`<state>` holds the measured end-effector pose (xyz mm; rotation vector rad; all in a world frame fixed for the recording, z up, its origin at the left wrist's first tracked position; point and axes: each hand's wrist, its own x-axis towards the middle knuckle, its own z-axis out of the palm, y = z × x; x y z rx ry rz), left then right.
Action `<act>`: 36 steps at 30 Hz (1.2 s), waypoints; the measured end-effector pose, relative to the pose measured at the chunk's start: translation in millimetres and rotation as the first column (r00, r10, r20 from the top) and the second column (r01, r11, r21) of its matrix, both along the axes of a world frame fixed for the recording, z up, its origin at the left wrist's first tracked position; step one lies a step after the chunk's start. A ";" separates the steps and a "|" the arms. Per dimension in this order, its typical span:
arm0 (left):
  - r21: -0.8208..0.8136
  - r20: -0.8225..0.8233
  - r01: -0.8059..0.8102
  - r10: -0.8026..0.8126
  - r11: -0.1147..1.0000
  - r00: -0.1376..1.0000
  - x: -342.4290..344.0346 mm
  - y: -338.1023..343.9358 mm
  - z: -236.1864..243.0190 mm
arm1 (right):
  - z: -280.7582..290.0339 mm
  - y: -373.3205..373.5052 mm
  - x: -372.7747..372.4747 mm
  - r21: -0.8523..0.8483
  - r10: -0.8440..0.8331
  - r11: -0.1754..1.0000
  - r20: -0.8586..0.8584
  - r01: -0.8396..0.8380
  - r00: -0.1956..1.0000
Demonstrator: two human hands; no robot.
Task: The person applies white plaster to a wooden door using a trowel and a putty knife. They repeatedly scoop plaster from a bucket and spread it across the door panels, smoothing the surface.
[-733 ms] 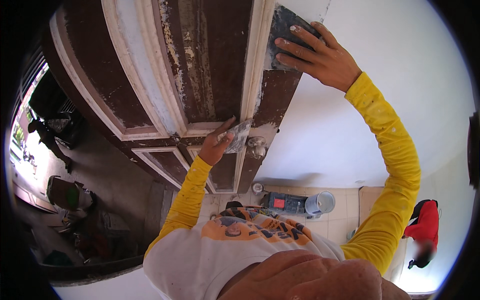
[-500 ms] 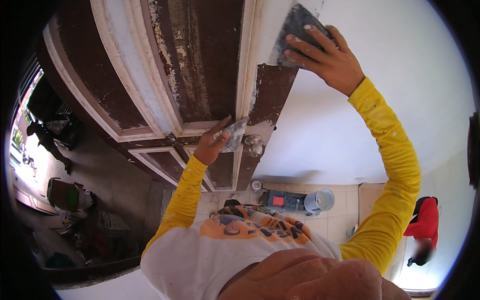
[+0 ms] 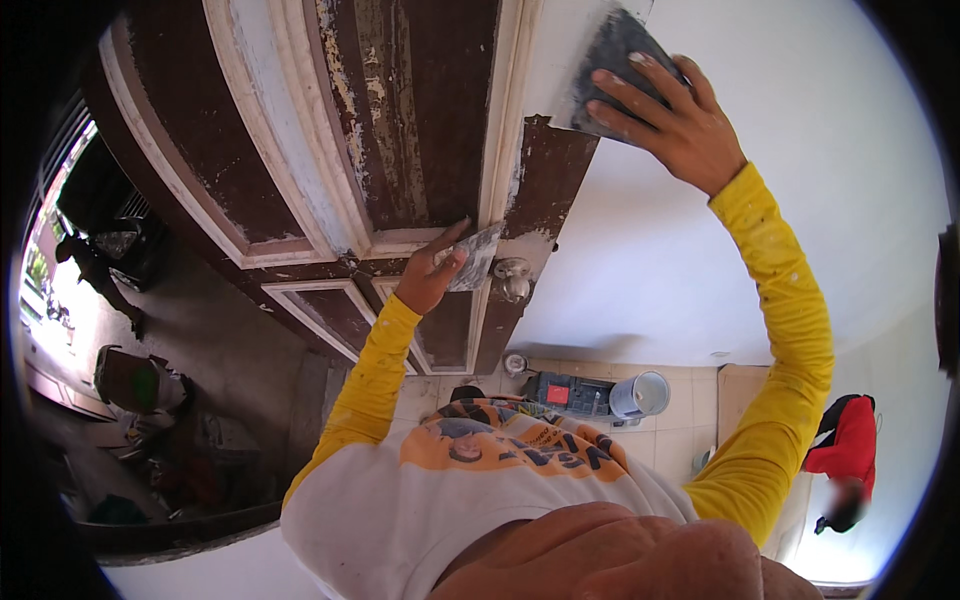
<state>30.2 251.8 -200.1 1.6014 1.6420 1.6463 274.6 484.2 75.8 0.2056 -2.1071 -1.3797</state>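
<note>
Presently, right hand (image 3: 693,132) grips one dark squarish blade (image 3: 622,48), fingers splayed; left hand (image 3: 426,280) grips one white-smeared blade (image 3: 480,262). One panelled door (image 3: 452,110) shows flaking brown paint.

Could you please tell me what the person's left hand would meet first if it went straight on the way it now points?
The left hand would probably meet the pale upright moulding on the door first, though depth is unclear and it might pass in front.
</note>
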 end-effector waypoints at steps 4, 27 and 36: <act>0.024 0.028 -0.019 0.018 1.000 0.999 5.3 0.4 2.4 | 11.2 -3.6 -20.5 0.118 0.012 0.993 0.069 -0.020 0.998; 0.014 0.032 0.025 -0.026 1.000 0.999 -3.4 4.2 -6.4 | 23.8 -20.8 10.2 -0.261 -0.156 0.964 -0.410 0.048 0.899; 0.019 0.001 0.051 -0.051 0.999 0.999 -3.5 0.4 2.0 | 80.8 -63.4 -51.8 -0.172 -0.069 0.985 -0.548 -0.032 0.833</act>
